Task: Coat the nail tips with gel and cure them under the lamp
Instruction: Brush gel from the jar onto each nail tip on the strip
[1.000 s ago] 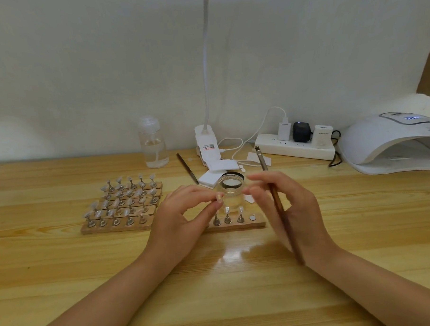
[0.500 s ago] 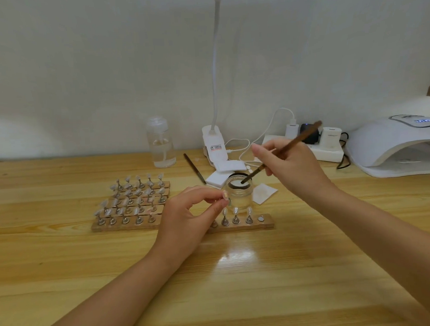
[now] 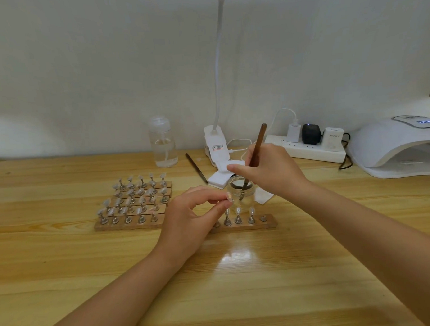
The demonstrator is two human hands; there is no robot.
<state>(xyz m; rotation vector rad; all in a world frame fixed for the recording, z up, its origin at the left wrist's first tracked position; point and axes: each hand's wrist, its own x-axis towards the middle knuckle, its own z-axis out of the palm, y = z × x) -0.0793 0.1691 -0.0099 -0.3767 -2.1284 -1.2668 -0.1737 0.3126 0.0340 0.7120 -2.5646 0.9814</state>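
- Between the two hands on the counter point(image 3: 65, 255), head view: right hand point(image 3: 271, 170) fingers curled round the brush point(image 3: 255, 151), its tip down in the glass jar point(image 3: 242, 193); left hand point(image 3: 187, 220) fingers pinch one nail tip point(image 3: 229, 196) just beside the jar.
- Progress, judged: gel being loaded; the strip point(image 3: 243, 224) below the fingers carries three tips; the racks point(image 3: 134, 203) lie left; the curing lamp point(image 3: 395, 147) waits far right; curing remains.

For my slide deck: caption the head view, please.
Right hand dips brush into glass jar; left hand pinches a nail tip.
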